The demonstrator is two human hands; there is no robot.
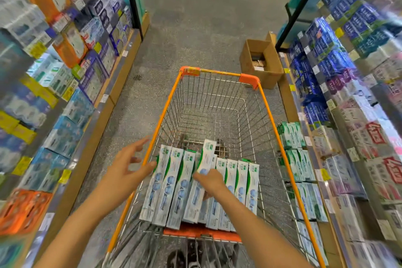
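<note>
Item one: cart (164, 115), wire basket with orange rails, standing on the speckled floor (195, 17) of a shop aisle, directly in front of me. Item two: row (174, 185) of long white-and-green cartons, laid side by side across the near end of the basket, above an orange flap (195, 233). Item three: box (206, 156), same kind, tilted up out of the middle of the row, its far end raised above its neighbours. My right hand (212, 181) grips this box at its near part, fingers curled round it. My left hand (126, 169) holds nothing, fingers spread and straight, hovering just outside the cart's left rail; its thumb tip lies by the rail and the leftmost carton, contact I cannot tell. Item four: brown case (269, 78), flaps open, on the floor beyond the cart's far right corner. Item five: left shelves (65, 72) and right shelves (348, 93), both stacked with packaged goods, blurred; matching white-and-green cartons sit low on the right, just beside the cart.
</note>
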